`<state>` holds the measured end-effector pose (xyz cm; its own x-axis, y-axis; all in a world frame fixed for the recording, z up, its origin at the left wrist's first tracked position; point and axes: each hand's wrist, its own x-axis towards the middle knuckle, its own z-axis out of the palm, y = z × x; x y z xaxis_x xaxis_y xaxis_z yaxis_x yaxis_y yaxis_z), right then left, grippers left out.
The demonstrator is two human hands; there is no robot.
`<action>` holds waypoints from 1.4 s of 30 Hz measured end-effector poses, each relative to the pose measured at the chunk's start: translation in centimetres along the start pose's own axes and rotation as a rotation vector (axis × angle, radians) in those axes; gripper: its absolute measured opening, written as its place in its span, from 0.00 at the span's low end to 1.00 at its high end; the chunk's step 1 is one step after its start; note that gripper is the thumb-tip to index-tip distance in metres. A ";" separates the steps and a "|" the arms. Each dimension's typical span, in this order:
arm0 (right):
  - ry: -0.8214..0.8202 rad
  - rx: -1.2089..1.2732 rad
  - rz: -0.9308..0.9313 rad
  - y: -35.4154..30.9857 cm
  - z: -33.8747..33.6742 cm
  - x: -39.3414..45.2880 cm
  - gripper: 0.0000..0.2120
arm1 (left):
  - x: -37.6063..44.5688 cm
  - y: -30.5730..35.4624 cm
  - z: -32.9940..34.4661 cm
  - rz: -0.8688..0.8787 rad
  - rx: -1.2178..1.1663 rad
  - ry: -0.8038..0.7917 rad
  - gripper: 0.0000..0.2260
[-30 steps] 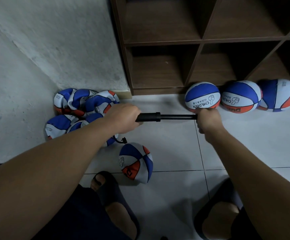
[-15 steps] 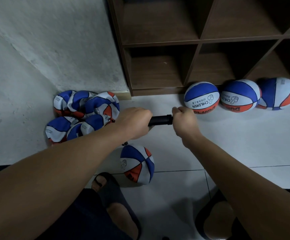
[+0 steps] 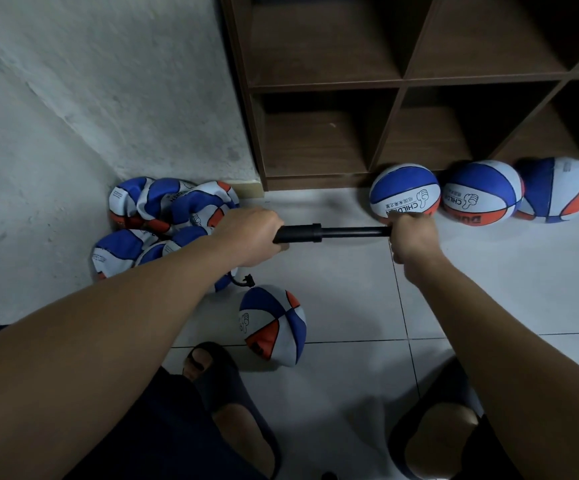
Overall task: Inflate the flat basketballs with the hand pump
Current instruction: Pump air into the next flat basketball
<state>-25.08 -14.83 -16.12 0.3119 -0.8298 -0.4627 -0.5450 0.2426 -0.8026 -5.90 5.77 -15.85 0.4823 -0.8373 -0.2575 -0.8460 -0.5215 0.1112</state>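
Blue, white and orange heap of flat basketballs (image 3: 163,220) crumpled at nine o'clock, jammed into the corner of the plaster wall (image 3: 90,81). Just right of that, left hand (image 3: 250,237) clenched round the barrel of the black hand pump (image 3: 298,233), barrel level above the tile floor (image 3: 350,299). Down at six o'clock, half-filled ball (image 3: 272,327) on the tiles, still dented along one side, thin hose (image 3: 243,281) looping from under the left wrist toward it; needle joint too small to make out. Slippered foot (image 3: 212,368) close below that ball. Across the middle, thin piston rod (image 3: 354,232) fully drawn out. At two o'clock, right hand (image 3: 411,237) wrapped tight on the pump handle, grip itself hidden inside the fist. Beyond it, three round, firm balls (image 3: 482,194) lined along the foot of the brown wooden shelf (image 3: 402,81). Mid-pumping by the look of it, rod at the top of a stroke. Next up, probably a straight push of the handle back toward the barrel, left hand bracing hard, hose kept slack so the needle stays seated.
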 end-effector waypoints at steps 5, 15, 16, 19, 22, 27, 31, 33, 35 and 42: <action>-0.036 -0.092 -0.128 -0.2 2.9 -2.5 0.12 | -0.1 2.4 0.1 0.031 -0.004 -0.006 0.14; -0.176 -0.150 -0.163 -0.2 5.0 -4.6 0.16 | -0.5 3.4 -0.7 0.093 0.030 0.010 0.11; -0.179 -0.148 -0.157 -0.3 5.0 -4.5 0.16 | -0.5 3.2 -0.8 0.095 0.028 0.009 0.11; -0.214 -0.144 -0.149 -0.4 4.9 -4.5 0.18 | -0.5 2.9 -0.9 0.088 0.013 -0.006 0.13; -0.224 -0.149 -0.152 -0.5 3.7 -3.6 0.17 | -0.4 2.3 -0.8 0.063 0.005 -0.028 0.16; -0.049 -0.032 -0.066 -0.3 -0.2 -0.6 0.07 | -0.3 -0.7 -0.4 -0.002 0.004 -0.044 0.16; 0.009 -0.020 -0.067 -0.2 0.4 -1.0 0.07 | -0.2 0.6 -0.3 0.031 0.023 -0.024 0.16; 0.000 -0.059 -0.107 -0.2 1.6 -2.1 0.11 | -0.2 1.3 -0.3 0.043 0.051 0.004 0.17; -0.036 -0.103 -0.158 0.0 2.8 -3.2 0.12 | -0.2 1.8 -0.3 0.056 0.054 0.014 0.16; -0.166 -0.131 -0.179 0.3 5.1 -4.9 0.16 | -0.8 3.2 -0.6 0.115 0.068 0.010 0.10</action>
<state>-22.85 -8.12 -16.01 0.5296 -0.7572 -0.3823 -0.5626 0.0237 -0.8264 -8.82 4.71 -14.69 0.3831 -0.8929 -0.2367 -0.9092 -0.4097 0.0742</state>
